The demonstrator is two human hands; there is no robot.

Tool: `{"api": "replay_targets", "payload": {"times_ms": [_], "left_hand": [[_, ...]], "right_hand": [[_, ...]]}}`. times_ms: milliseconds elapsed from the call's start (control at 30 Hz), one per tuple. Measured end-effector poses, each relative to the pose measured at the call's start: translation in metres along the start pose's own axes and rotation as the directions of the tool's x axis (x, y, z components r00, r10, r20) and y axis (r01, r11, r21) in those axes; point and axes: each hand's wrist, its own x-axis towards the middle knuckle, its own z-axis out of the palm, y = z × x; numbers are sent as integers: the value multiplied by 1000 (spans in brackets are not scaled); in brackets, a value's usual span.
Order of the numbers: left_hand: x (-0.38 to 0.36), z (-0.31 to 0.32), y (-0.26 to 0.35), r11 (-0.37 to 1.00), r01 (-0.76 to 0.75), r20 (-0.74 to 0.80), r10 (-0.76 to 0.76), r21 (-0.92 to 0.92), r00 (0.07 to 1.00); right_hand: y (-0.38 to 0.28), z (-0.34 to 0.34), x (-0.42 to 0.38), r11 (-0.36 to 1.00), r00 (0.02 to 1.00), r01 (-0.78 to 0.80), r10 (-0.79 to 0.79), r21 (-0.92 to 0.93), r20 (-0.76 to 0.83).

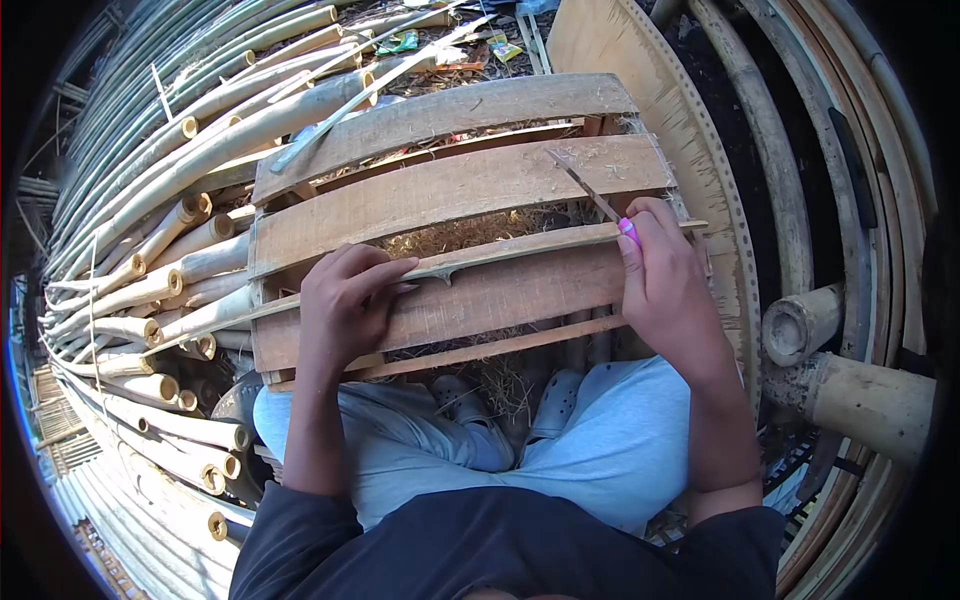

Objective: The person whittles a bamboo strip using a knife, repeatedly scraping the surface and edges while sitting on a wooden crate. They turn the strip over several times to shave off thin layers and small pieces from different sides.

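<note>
A long, thin bamboo strip (530,243) lies across the slatted wooden bench (440,190) in front of me, running from lower left to upper right. My left hand (345,300) is closed on the strip left of the middle, with thumb and fingers pinching it. A small curl of shaving (447,277) hangs from the strip beside those fingertips. My right hand (668,270) is wrapped around a knife (590,192) with a pink band near its handle. The blade points up and left over a slat. The strip's right end passes at my right hand; whether those fingers also grip it is hidden.
Cut bamboo poles (200,235) are stacked along the left. A curved plywood sheet (690,110) stands at the bench's right edge. Thick bamboo pieces (870,400) lie farther right. Straw shavings (460,235) show between the slats. Another split strip (350,105) rests across the bench's far left corner.
</note>
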Motion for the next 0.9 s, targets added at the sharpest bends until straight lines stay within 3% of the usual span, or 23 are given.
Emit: {"api": "replay_targets", "payload": {"times_ms": [67,133,367,433,500,533,600,633,700,833,900], "left_hand": [[0,0,2,1000,-9,-14,9,22,1000],[-1,0,2,998,-32,-38,34,48,999],[-14,-9,3,984,-75,-59,86,161,995],[-18,-23,9,988,-47,-71,58,147,996],[-27,-44,14,983,39,130,-63,177,989],[-30,-49,13,981,49,124,-73,187,990],[-33,-57,9,987,126,208,-144,97,967],[-32,-62,6,987,130,202,-148,99,968],[-33,-74,4,970,199,336,-236,140,912],[-51,-92,4,926,378,285,-360,-10,888],[-61,-89,-3,915,401,266,-378,-35,887]], "right_hand": [[6,8,0,997,999,37,-36,61,-19],[10,14,0,996,992,91,-88,-23,85],[5,26,14,983,980,162,-152,-81,126],[-2,26,17,977,961,193,-171,-86,216],[-16,18,17,977,937,200,-170,-70,304],[-21,15,17,979,908,191,-150,-69,392],[-26,19,22,974,904,218,-179,-60,388],[-28,21,24,969,903,239,-200,-58,380],[-25,41,25,967,917,256,-241,-6,319],[-23,67,28,904,896,403,-421,140,140],[-25,68,29,904,896,395,-419,163,151]]}}
